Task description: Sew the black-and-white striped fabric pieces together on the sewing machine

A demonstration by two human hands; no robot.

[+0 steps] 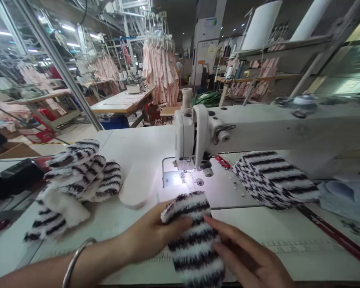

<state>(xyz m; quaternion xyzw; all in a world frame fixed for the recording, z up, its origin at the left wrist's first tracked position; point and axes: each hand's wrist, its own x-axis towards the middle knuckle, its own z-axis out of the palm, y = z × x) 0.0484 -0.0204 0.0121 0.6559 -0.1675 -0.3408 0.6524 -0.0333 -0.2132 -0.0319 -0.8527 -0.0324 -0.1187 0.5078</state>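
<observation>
A black-and-white striped fuzzy piece (pixel 192 236) lies on the white sewing table (pixel 132 144), just in front of the needle of the sewing machine (pixel 192 136). My left hand (pixel 153 236) grips its left edge, thumb on top and fingers hidden under it. My right hand (pixel 246 256) rests flat on its right side with the fingers stretched out. A metal bangle (pixel 76 256) circles my left wrist.
A heap of striped fuzzy pieces (pixel 78 176) sits at the left, with a plain white sole-shaped piece (pixel 136 186) beside it. A stack of striped pieces (pixel 273 178) lies right of the needle. Red snips (pixel 222 161) lie behind the presser foot. Pink garments hang far back.
</observation>
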